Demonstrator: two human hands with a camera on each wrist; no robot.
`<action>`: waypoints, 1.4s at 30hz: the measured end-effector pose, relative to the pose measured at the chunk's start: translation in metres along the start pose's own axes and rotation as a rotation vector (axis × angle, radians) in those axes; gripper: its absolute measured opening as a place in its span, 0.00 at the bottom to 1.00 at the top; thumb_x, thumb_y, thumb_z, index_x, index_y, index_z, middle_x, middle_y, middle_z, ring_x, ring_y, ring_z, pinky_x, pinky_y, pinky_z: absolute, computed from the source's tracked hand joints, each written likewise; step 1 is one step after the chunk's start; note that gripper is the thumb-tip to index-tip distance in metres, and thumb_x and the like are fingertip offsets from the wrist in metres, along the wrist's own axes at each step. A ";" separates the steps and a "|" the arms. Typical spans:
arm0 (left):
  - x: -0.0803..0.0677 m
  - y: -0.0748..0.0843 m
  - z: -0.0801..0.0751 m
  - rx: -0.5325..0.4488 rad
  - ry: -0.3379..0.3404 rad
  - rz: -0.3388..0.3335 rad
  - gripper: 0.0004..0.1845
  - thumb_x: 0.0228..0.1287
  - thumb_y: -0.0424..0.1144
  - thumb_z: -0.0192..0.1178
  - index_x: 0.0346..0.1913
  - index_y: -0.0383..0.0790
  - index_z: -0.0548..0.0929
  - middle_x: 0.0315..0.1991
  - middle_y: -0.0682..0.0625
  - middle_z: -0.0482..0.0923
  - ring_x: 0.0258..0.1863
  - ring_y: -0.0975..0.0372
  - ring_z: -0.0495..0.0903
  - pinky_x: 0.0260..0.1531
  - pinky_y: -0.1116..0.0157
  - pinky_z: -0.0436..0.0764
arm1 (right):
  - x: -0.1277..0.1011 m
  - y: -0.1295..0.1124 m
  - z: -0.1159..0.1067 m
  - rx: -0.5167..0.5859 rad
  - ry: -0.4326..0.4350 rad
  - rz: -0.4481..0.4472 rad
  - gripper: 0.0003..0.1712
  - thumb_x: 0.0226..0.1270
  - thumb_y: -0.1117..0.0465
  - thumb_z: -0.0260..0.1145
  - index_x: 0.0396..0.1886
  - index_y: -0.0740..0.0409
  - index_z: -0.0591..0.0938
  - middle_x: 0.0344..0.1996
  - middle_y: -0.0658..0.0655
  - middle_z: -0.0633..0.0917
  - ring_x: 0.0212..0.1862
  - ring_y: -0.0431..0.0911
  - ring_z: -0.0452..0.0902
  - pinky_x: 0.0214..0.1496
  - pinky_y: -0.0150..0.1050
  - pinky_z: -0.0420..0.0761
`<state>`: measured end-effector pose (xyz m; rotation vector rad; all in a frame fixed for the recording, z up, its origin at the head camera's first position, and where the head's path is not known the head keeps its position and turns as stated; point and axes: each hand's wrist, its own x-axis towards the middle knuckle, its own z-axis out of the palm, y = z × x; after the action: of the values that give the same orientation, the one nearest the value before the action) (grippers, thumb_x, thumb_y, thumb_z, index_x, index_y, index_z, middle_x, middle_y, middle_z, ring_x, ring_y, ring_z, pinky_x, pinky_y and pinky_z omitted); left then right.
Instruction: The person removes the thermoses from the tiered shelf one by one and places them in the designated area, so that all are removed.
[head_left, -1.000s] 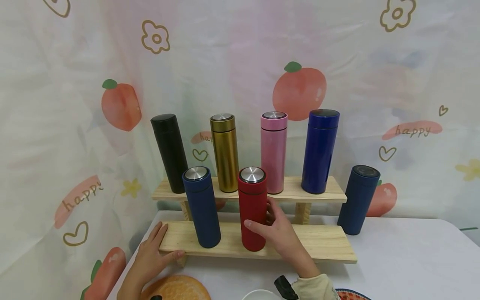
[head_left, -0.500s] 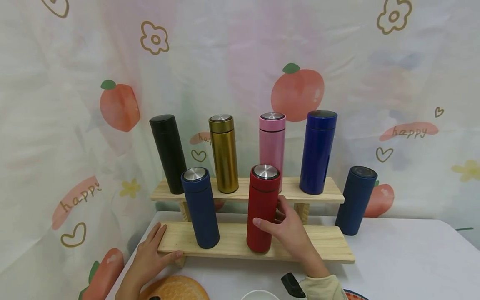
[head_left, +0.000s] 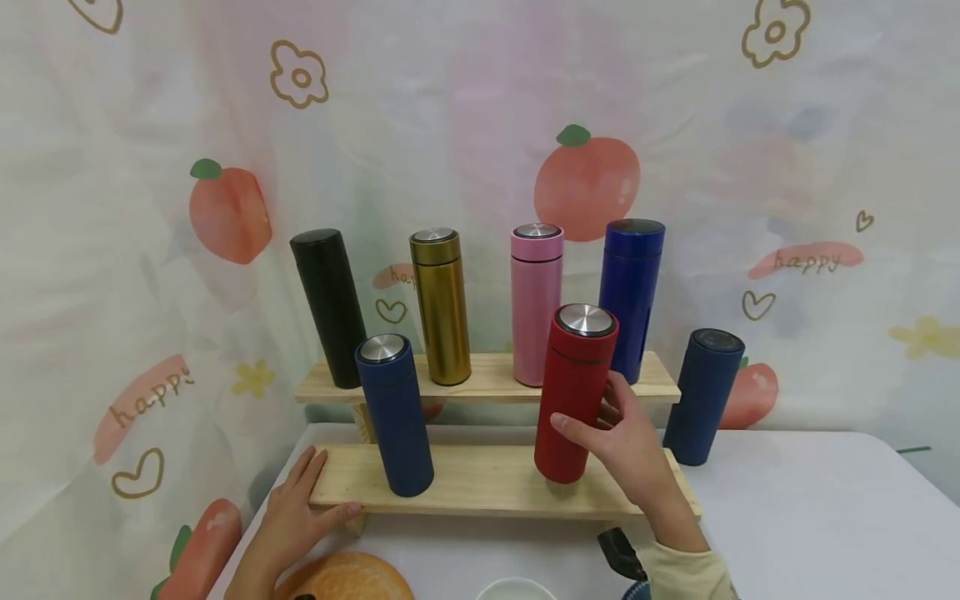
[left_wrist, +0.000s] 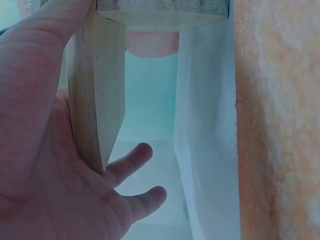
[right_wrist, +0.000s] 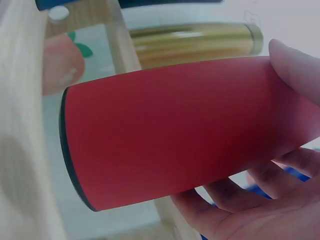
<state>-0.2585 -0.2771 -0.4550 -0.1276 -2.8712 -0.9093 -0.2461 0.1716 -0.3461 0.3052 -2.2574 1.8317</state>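
Red insulated flask, one: held in the right hand's curled fingers above the lower wooden shelf, base seemingly just clear; left hand, fingers fairly straight, resting at its left end; step judged as placing, next calling for level lowering.

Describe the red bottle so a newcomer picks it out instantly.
Find the two-tier wooden stand on the white table. Above the right half of its lower tier in the head view, the right hand holds the red bottle, silver-topped and clear of the wood. Unlike the pink bottle and blue bottle behind it, it is red and held.
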 end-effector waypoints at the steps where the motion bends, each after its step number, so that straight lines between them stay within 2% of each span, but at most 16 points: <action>1: 0.000 0.000 0.000 -0.003 -0.001 0.001 0.60 0.62 0.62 0.75 0.84 0.30 0.58 0.84 0.30 0.47 0.74 0.21 0.54 0.69 0.26 0.55 | 0.000 0.000 -0.004 -0.002 0.009 -0.010 0.47 0.72 0.57 0.76 0.82 0.56 0.61 0.74 0.66 0.73 0.73 0.67 0.72 0.69 0.63 0.74; 5: -0.001 -0.001 -0.002 -0.003 -0.007 0.004 0.60 0.63 0.62 0.75 0.84 0.29 0.57 0.84 0.30 0.46 0.75 0.22 0.53 0.69 0.27 0.55 | -0.003 -0.003 -0.018 -0.032 0.056 -0.050 0.46 0.73 0.57 0.75 0.82 0.58 0.61 0.72 0.66 0.74 0.72 0.67 0.73 0.68 0.59 0.76; 8: -0.001 -0.001 -0.002 -0.002 -0.008 0.012 0.60 0.63 0.61 0.75 0.84 0.28 0.57 0.84 0.29 0.46 0.75 0.23 0.53 0.69 0.27 0.54 | -0.005 -0.005 -0.030 -0.061 0.103 -0.069 0.46 0.73 0.57 0.75 0.82 0.57 0.61 0.72 0.65 0.75 0.70 0.66 0.74 0.64 0.43 0.81; 12: -0.002 0.001 -0.002 -0.011 -0.016 0.010 0.60 0.63 0.61 0.75 0.84 0.28 0.56 0.84 0.29 0.46 0.75 0.22 0.53 0.69 0.26 0.53 | -0.009 -0.007 -0.044 -0.094 0.162 -0.078 0.46 0.74 0.57 0.75 0.83 0.57 0.61 0.72 0.64 0.75 0.70 0.65 0.74 0.55 0.25 0.77; 16: -0.001 0.003 -0.003 -0.013 -0.029 -0.011 0.60 0.63 0.62 0.74 0.84 0.29 0.56 0.85 0.30 0.44 0.75 0.22 0.51 0.69 0.26 0.53 | -0.010 -0.008 -0.058 -0.128 0.223 -0.081 0.47 0.74 0.59 0.75 0.83 0.56 0.60 0.71 0.65 0.75 0.68 0.58 0.75 0.53 0.22 0.76; 19: 0.000 0.004 -0.004 -0.009 -0.037 -0.018 0.60 0.64 0.63 0.74 0.84 0.30 0.55 0.85 0.30 0.44 0.76 0.22 0.50 0.69 0.25 0.53 | -0.011 -0.008 -0.068 -0.170 0.274 -0.090 0.47 0.73 0.60 0.75 0.84 0.54 0.60 0.70 0.62 0.75 0.64 0.49 0.76 0.54 0.24 0.78; 25: -0.001 0.004 -0.003 -0.009 -0.025 -0.004 0.60 0.64 0.62 0.74 0.84 0.29 0.56 0.85 0.30 0.44 0.76 0.23 0.51 0.69 0.25 0.53 | -0.015 -0.003 -0.089 -0.230 0.375 -0.036 0.47 0.74 0.58 0.75 0.85 0.46 0.61 0.72 0.57 0.73 0.64 0.50 0.77 0.60 0.34 0.81; 31: 0.000 0.002 -0.002 -0.011 -0.035 -0.017 0.60 0.64 0.63 0.74 0.85 0.30 0.55 0.85 0.31 0.44 0.76 0.22 0.50 0.69 0.25 0.53 | -0.016 0.001 -0.102 -0.232 0.494 0.025 0.46 0.73 0.59 0.75 0.84 0.43 0.63 0.72 0.53 0.74 0.60 0.41 0.76 0.64 0.40 0.80; 38: 0.000 0.002 -0.003 -0.017 -0.018 0.002 0.60 0.63 0.62 0.74 0.84 0.30 0.56 0.84 0.30 0.45 0.75 0.22 0.52 0.69 0.25 0.53 | -0.013 0.007 -0.111 -0.212 0.622 0.088 0.46 0.75 0.57 0.73 0.85 0.39 0.61 0.78 0.55 0.71 0.72 0.56 0.71 0.71 0.60 0.73; 42: 0.000 0.002 -0.003 -0.018 -0.026 -0.003 0.61 0.63 0.62 0.75 0.84 0.29 0.56 0.84 0.30 0.44 0.76 0.22 0.51 0.69 0.26 0.52 | -0.013 0.019 -0.116 -0.227 0.648 0.128 0.47 0.76 0.56 0.72 0.86 0.42 0.58 0.80 0.56 0.68 0.76 0.60 0.66 0.73 0.64 0.69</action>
<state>-0.2581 -0.2773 -0.4518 -0.1381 -2.8885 -0.9405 -0.2352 0.2897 -0.3444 -0.4221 -2.0059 1.4192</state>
